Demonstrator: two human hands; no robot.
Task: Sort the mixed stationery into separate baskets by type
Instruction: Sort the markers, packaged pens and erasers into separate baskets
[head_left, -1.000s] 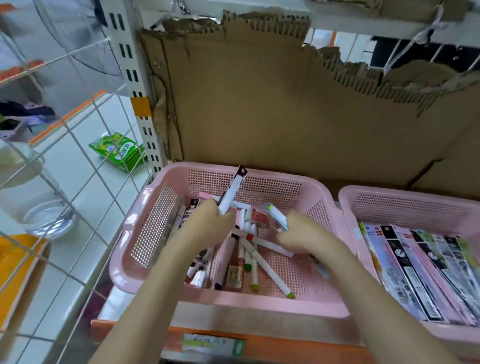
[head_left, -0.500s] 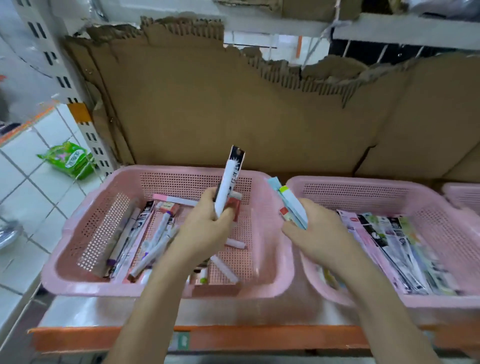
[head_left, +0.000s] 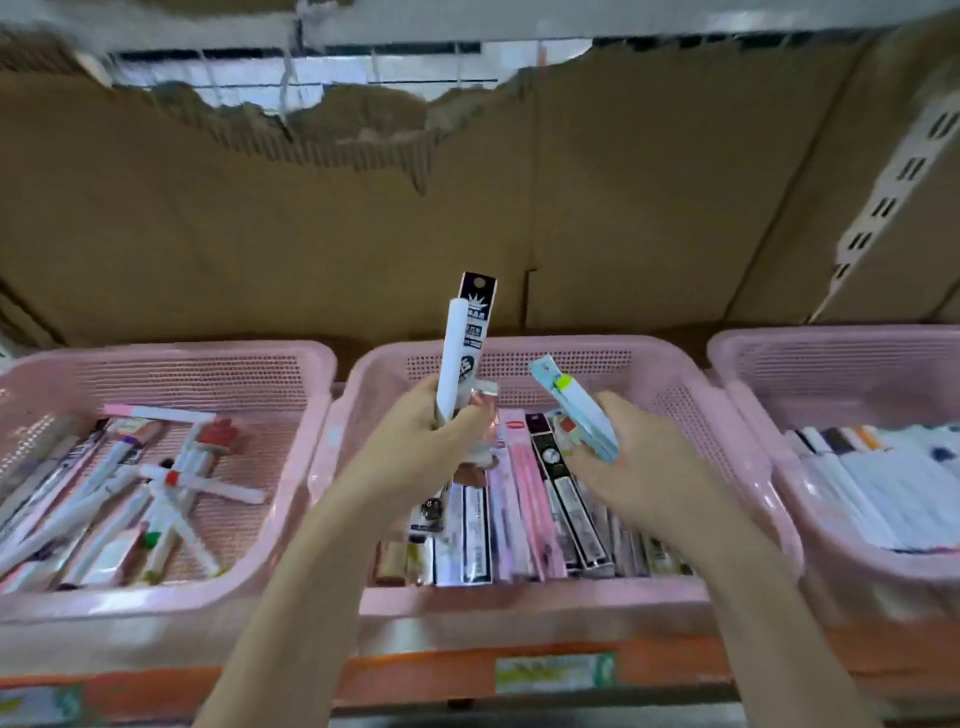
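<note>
A: What does the head view give us?

B: Three pink baskets in a row on an orange-edged shelf (head_left: 519, 670), torn cardboard (head_left: 311, 223) behind them. Both hands hover over the middle basket (head_left: 670, 384). The left hand (head_left: 415, 447) grips a white marker and a tall black-and-white pack (head_left: 467, 343), held upright. The right hand (head_left: 639, 462) holds a pale blue pack (head_left: 576, 410) tilted back towards the left.

A: And the sorting, how far along?

B: Partway, I'd judge. The middle basket holds flat packs lying side by side, and the right basket (head_left: 737, 364) a neat row of white items, too blurred to name. The left basket (head_left: 291, 364) has loose markers (head_left: 171, 483) crossing one another with a few small packs among them, so that one looks unsorted. The held pieces are not yet set down.
</note>
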